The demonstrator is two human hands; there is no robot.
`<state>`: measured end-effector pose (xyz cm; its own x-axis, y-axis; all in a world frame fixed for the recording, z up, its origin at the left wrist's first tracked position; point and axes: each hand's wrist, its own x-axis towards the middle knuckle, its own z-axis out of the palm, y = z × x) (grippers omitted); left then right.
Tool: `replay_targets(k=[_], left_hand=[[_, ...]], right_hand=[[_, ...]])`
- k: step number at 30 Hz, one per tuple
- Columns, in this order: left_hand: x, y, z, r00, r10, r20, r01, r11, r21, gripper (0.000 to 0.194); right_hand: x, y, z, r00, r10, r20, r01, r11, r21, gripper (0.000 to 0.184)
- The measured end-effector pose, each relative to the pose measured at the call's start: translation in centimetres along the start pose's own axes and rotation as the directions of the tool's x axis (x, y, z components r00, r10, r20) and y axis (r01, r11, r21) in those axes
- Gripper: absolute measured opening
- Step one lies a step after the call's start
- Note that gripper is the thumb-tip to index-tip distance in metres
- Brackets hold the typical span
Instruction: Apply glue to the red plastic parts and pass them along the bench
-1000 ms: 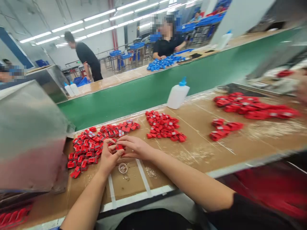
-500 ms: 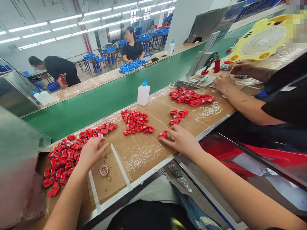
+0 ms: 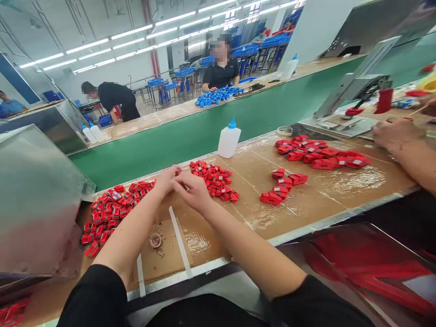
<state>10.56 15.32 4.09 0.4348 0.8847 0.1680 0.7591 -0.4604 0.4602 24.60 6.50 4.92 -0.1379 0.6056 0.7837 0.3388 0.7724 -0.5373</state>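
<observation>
Lying nearest us, at the lower centre of the frame, a cardboard sheet (image 3: 170, 262) carries a small ring (image 3: 155, 240). Above it, left of centre, our left hand (image 3: 166, 179) and right hand (image 3: 193, 187) meet at the fingertips, fingers bent; whether they pinch a red piece we cannot tell, since the fingers hide it. The red pieces we can see lie in groups on the table (image 3: 252, 208): a left pile (image 3: 112, 206) at left, a middle pile (image 3: 213, 179) just right of our hands, and a small group (image 3: 282, 186) of larger-looking ones right of centre. We judge that small group finished and both piles left to do, so plenty seems to remain. In it, the lowest and the rightmost pieces have long axes running roughly left to right; which end is the front we cannot tell. The left pile's pieces point in mixed directions. Farther up the frame, we see a white bottle (image 3: 229, 141) before the green belt (image 3: 184, 141)
</observation>
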Motion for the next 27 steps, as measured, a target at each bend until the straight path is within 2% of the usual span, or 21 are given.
replay_targets(k=[2,4,5,7,8,10,12,14,18,22,25,27], left_hand=[[-1.7,-0.2,-0.9,0.994,-0.029,-0.107,0.014,0.99,-0.138,0.036],[-4.4,-0.8,-2.0,0.972,-0.108,-0.21,0.018,0.92,-0.391,0.038],[-6.0,-1.3,-2.6,0.956,-0.178,-0.232,0.026,0.842,-0.538,0.038],[-9.7,-2.3,-3.4,0.929,-0.327,-0.174,0.084,0.644,-0.76,0.042],[-11.6,-2.8,-3.7,0.918,-0.378,-0.117,0.133,0.573,-0.809,0.046],[-14.9,-3.7,-3.6,0.901,-0.433,-0.033,0.217,0.515,-0.829,0.057],[-17.4,-4.3,-2.9,0.899,-0.439,-0.009,0.261,0.551,-0.793,0.067],[-18.9,-4.8,-2.0,0.907,-0.42,-0.042,0.262,0.639,-0.723,0.066],[-20.1,-5.3,-0.5,0.92,-0.373,-0.124,0.25,0.8,-0.546,0.061],[-20.1,-5.8,0.0,0.937,-0.341,-0.075,0.27,0.845,-0.462,0.06],[-20.0,-5.9,-0.1,0.947,-0.32,-0.027,0.273,0.845,-0.459,0.053],[-19.9,-5.8,-0.3,0.954,-0.301,-0.007,0.267,0.856,-0.443,0.051]], right_hand=[[-0.8,0.5,1.7,0.996,-0.067,0.064,0.068,0.998,-0.01,0.033],[-2.0,1.0,2.7,0.963,-0.093,0.254,0.102,0.994,-0.025,0.038],[-2.7,1.1,3.0,0.926,-0.093,0.367,0.112,0.993,-0.031,0.041],[-3.5,1.1,3.6,0.82,-0.08,0.567,0.127,0.991,-0.044,0.046],[-3.7,1.0,3.8,0.766,-0.072,0.638,0.134,0.99,-0.049,0.047],[-3.9,0.7,4.2,0.681,-0.071,0.729,0.148,0.988,-0.042,0.049],[-4.0,0.3,4.7,0.621,-0.098,0.778,0.172,0.985,-0.013,0.048],[-4.0,-0.1,5.0,0.579,-0.137,0.803,0.207,0.978,0.018,0.044],[-4.2,-0.4,5.0,0.534,-0.222,0.816,0.29,0.954,0.07,0.041],[-4.4,-0.2,4.6,0.514,-0.228,0.827,0.278,0.956,0.091,0.05],[-4.6,0.0,4.7,0.478,-0.259,0.839,0.273,0.952,0.139,0.042],[-4.8,0.0,4.9,0.486,-0.273,0.831,0.245,0.955,0.17,0.037]])
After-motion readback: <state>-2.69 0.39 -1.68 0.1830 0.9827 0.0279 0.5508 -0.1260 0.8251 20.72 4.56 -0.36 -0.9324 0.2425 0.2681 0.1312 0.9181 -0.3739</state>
